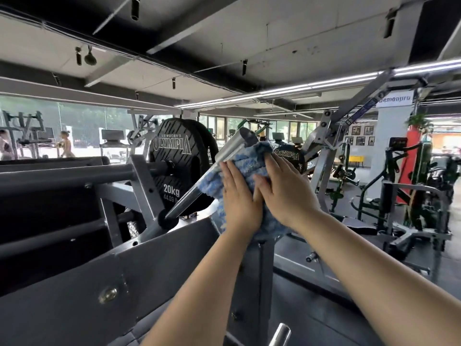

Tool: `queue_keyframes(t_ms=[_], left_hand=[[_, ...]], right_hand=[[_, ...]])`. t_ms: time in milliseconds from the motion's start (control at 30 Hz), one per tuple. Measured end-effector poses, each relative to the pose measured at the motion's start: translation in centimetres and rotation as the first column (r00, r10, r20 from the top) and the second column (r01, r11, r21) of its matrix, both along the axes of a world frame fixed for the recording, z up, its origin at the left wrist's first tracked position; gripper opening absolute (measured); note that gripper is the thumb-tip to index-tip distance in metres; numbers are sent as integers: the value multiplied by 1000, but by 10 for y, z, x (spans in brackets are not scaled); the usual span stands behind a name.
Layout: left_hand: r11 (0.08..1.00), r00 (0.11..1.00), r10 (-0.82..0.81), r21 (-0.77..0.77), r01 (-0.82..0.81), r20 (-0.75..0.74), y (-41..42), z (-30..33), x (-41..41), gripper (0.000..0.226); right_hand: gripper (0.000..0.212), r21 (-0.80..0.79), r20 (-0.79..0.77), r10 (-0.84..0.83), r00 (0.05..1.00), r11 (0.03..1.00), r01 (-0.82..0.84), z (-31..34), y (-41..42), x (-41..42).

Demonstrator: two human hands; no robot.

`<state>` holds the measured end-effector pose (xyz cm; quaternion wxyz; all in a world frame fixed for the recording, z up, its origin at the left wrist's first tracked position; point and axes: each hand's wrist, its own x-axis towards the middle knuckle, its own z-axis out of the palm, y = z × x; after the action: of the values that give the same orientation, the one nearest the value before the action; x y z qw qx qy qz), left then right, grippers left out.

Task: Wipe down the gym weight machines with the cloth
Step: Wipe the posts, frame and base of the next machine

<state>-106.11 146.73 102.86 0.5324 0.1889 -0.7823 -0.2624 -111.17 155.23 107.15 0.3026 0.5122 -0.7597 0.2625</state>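
- Your two hands are both up on the cloth (252, 168), a blue-and-white fluffy one draped over the chrome bar (199, 181) of the grey weight machine (139, 176).
- Your left hand (240, 198) lies flat on the cloth, fingers straight and together, pressing it to the bar.
- Your right hand (287, 193) is just beside it, also flat with straight fingers on the cloth; the two hands touch at the thumbs.
- The cloth sits on the upper half of the bar, and a loose end hangs down under your left wrist.
- The chrome bar slopes up to the right from a black collar (167, 218); its bare lower part shows left of the cloth and its tip pokes out above.
- Right behind the bar: a black 20kg plate (174, 156) marked OLYMPIA, on a horizontal peg, with at least one more plate stacked behind it.
- A second OLYMPIA plate (289, 156) shows farther back, partly hidden by your right hand.
- A grey machine panel (74, 283) with a bolt fills the lower left foreground.
- One short chrome peg (280, 333) sits at the bottom edge.
- On the right: a green-framed machine (369, 193), a white pillar (391, 136) and a red bag (411, 156).
- Far left by the windows: two people (66, 146), blurred.
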Motion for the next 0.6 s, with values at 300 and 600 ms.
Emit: queue_keyframes(t_ms=[300, 600], left_hand=[[974, 991, -20, -220, 48, 130, -5, 11, 3, 71], [961, 969, 102, -274, -37, 226, -16, 55, 4, 74]], right_hand=[[72, 35, 74, -121, 990, 992, 119, -13, 4, 15], [62, 12, 301, 76, 950, 996, -83, 16, -1, -1]])
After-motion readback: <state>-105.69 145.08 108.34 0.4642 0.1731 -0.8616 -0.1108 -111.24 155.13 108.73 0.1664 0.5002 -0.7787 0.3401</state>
